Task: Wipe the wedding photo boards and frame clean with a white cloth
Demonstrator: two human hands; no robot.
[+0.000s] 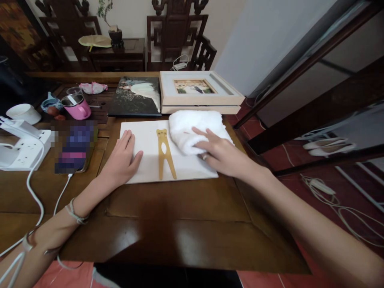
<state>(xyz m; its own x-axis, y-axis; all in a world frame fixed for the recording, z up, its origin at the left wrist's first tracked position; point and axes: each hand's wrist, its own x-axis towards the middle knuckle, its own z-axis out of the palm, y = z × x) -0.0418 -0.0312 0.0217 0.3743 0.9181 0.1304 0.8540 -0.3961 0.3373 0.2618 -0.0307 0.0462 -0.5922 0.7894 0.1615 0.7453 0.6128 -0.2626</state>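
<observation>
A thin white board lies flat on the wooden table, with a gold, two-legged stand piece on its face. My left hand rests flat on the board's left edge, fingers stretched out and holding nothing. On the board's right part, my right hand grips a fluffy white towel, its fingers pressed into a fold. The towel covers the board's upper right corner and reaches past its edge. Part of the right fingers is hidden in the cloth.
Behind the board lie a dark picture panel and stacked pale frames. Leftward are a pink mug, a white cup, a blurred-out phone and a power strip with cables. The table ends at the right.
</observation>
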